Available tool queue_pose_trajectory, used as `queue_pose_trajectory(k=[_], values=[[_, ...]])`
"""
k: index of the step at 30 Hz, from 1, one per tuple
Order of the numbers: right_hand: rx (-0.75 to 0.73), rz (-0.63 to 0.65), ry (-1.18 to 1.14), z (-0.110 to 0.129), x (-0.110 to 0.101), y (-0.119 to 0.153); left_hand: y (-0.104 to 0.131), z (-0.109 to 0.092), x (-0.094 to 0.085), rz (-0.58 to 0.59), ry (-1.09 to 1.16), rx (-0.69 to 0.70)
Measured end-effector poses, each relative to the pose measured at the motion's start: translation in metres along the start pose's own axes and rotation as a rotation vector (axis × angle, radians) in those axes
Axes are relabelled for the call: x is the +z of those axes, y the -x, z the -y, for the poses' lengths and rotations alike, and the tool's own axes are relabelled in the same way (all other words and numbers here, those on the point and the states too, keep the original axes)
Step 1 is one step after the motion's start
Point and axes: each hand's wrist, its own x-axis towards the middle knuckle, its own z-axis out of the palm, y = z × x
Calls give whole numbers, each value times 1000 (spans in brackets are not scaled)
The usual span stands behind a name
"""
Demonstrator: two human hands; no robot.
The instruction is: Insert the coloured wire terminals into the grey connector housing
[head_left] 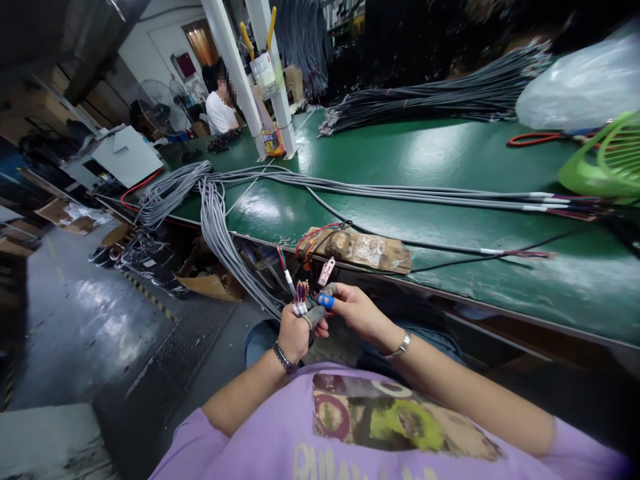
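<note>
My left hand [296, 331] is closed around the ends of several grey cables [217, 217], whose white-banded tips and coloured wires [303, 291] stick up above the fingers. Close beside it, my right hand [353, 308], with blue tape on one finger, pinches at the thin wires; the fingertips meet the bundle and the exact wires are too small to tell. One cable end [287, 272] with a white band leans out to the left of the bundle. The grey cables run back up over the table edge to a coil [175, 190].
On the green table [425, 157] lie a wooden block [383, 252] with a pink tag [327, 272] near it, long grey cables, a black cable bundle [425, 100], a plastic bag [583, 83] and a green basket [603, 160]. A person [220, 110] sits beyond the white posts.
</note>
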Motion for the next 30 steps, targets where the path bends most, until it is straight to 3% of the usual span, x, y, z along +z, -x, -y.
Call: queue_pose_trajectory(k=[6,11,17,22,26,30], values=[[-1,-25,16,-1,3,2,1,0,0,-47,43,-1],[58,31,-119,-6,6,5,1,-2,1,-78,72,7],[95,-127,-242,-13,3,-2,1,-7,3,-86,97,-20],[125,-233,-359,-4,-9,-11,0,-18,0,-73,95,-30],[185,-82,-282,6,-9,-9,-2,-21,-1,-50,81,-36],[112,3,-107,8,-3,-3,-1,-16,1,-10,14,-31]])
